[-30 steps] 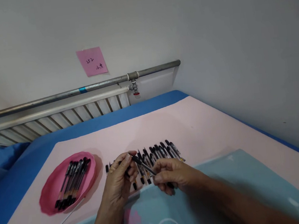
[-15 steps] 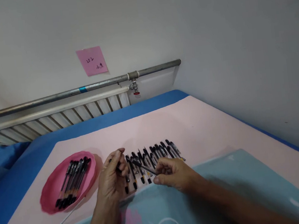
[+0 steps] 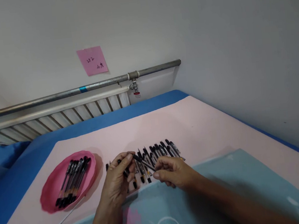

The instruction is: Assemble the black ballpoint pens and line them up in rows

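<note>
A slim pen with a black cap [image 3: 145, 163] slants between my two hands above the pile. My right hand [image 3: 174, 171] is closed, pinching the pen's clear barrel between thumb and fingers. At the capped end, the thumb and forefinger of my left hand [image 3: 118, 178] are pressed together. A second dark, pen-like piece [image 3: 125, 173] shows inside the curled left fingers; most of it is hidden. Below and behind the hands lie several loose black-capped pens [image 3: 163, 149] in a rough row, the left ones partly covered by my left hand.
On the left, a pink scalloped plate [image 3: 47, 205] holds several pens [image 3: 75, 181]. A thin white stick with a dark tip [image 3: 67, 217] lies by it. Pale pink sheet [image 3: 194, 128] covers the blue surface [image 3: 151, 103]; blue-green patterned cloth [image 3: 227, 175] is nearest me. Radiator [image 3: 92, 109] and walls stand behind.
My left hand has moved right, bringing its fingertips up to the pen's black-capped end. The right hand and its pen have barely shifted. Some pens at the pile's left are now covered.
</note>
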